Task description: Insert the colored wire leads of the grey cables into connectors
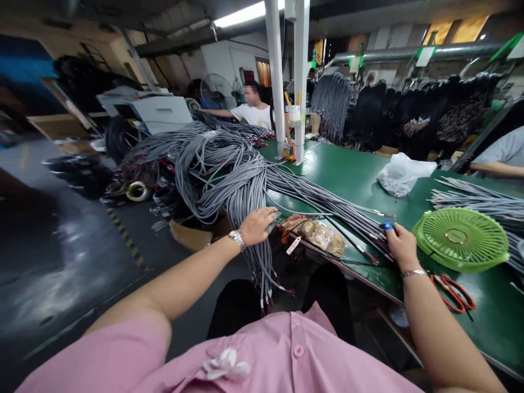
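Both hands, left [257, 225] and right [399, 245], on grey cables [245, 180].

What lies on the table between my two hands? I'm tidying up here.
In the head view, a clear packet of brownish pieces lies between left hand and right hand, beside grey cables.

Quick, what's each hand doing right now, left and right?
Left hand: fingers spread, resting on the grey cable bundle, not gripping it.
Right hand: fingers closed on the cable ends on the green table.
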### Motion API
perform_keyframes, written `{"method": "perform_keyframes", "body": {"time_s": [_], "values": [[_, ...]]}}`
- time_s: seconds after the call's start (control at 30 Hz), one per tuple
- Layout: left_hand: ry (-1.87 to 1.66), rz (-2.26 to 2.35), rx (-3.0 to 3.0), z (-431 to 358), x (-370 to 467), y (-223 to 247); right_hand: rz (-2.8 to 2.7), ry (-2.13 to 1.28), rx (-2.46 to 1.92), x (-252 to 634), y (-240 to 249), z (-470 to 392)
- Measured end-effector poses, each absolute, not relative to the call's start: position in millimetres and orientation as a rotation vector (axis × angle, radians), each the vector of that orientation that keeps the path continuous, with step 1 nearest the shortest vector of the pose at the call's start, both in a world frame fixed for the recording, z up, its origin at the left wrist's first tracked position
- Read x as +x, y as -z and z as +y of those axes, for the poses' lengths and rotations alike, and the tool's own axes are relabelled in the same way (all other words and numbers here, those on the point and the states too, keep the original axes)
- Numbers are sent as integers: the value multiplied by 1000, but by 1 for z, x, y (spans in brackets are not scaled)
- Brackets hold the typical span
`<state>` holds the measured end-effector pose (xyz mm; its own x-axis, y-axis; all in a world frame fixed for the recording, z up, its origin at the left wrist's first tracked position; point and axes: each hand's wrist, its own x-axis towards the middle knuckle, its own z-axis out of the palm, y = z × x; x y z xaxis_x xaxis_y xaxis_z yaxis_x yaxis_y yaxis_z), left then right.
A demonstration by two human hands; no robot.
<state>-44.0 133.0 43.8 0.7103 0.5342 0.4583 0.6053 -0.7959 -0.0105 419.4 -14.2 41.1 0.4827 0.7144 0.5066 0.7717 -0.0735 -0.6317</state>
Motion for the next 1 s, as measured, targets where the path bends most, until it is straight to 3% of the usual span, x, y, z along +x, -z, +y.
{"method": "perform_keyframes", "body": {"time_s": [0.23,0.57,1.0], "values": [[286,-810,-2735,204,14,-56,-1324,202,-1737,414,-39,-15],[102,-812,-2751,254,110,-65,-1373,232,-1677,413,-44,-14],[-115,-664,-2903,249,119,-69,-1352,236,-1669,413,-49,-15]]}}
